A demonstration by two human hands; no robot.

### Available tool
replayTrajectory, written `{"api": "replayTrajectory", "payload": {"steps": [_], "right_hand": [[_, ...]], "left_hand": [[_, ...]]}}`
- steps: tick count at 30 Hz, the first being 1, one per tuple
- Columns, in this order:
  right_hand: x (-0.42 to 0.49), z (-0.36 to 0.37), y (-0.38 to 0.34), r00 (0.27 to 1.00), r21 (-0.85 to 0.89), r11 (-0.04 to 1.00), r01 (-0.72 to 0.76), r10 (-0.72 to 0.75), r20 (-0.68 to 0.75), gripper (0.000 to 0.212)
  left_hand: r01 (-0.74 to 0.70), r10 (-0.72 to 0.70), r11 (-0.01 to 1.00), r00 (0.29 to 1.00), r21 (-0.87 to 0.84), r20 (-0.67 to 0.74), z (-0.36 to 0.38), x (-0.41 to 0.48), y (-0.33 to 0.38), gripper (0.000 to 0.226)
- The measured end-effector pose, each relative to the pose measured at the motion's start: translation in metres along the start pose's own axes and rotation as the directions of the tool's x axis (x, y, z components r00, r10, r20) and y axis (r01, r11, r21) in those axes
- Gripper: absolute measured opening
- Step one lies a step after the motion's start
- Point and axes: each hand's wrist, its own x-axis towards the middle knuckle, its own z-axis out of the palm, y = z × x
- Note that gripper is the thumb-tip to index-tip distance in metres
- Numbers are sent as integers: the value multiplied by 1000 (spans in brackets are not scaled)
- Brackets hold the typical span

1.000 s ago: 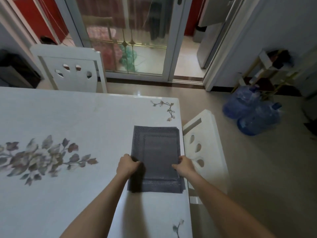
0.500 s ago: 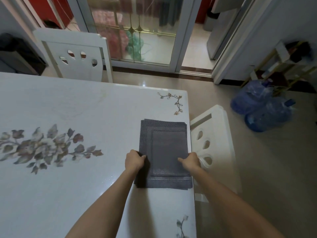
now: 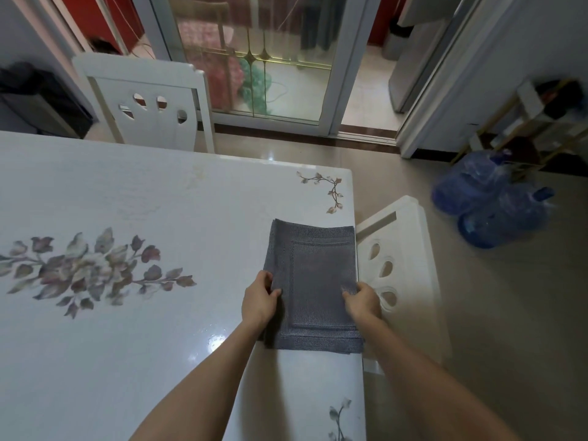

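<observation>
Grey mats [image 3: 315, 281] stacked on table [image 3: 127, 361], left hand [image 3: 258, 300], right hand [image 3: 362, 302] gripping sides

Bare table [image 3: 133, 192] left of mats [image 3: 313, 281], chair [image 3: 404, 268] crowding right edge

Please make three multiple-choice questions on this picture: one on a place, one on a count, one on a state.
1. Where on the table do the grey mats lie? A) right edge B) middle C) far left corner
2. How many blue water jugs are on the floor? A) one B) two C) four
3. What do the left hand and right hand do? A) lie flat B) only one touches the mats C) each grips one side of the mats
1 A: the mats reach the right edge. 2 B: two jugs lie side by side. 3 C: both hands pinch opposite sides.
</observation>
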Motion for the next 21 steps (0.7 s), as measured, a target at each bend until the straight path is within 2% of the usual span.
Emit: {"api": "replayTrajectory", "payload": {"steps": [8, 14, 18, 21], "right_hand": [[-21, -29, -11, 985, 105, 987, 118, -104, -135, 13], [-44, -52, -22, 967, 121, 974, 192, -167, -193, 15], [-71, -60, -26, 964, 179, 954, 242, -214, -159, 15], [-88, -56, -17, 974, 292, 929, 226, -214, -70, 17]], "left_hand": [[64, -75, 962, 997, -266, -31, -3, -7, 20, 16], [61, -82, 946, 995, -318, -52, -19, -24, 25, 19], [41, -68, 952, 995, -302, -78, -29, -45, 22, 16], [41, -66, 963, 994, -266, -86, -36, -63, 11, 11]]}}
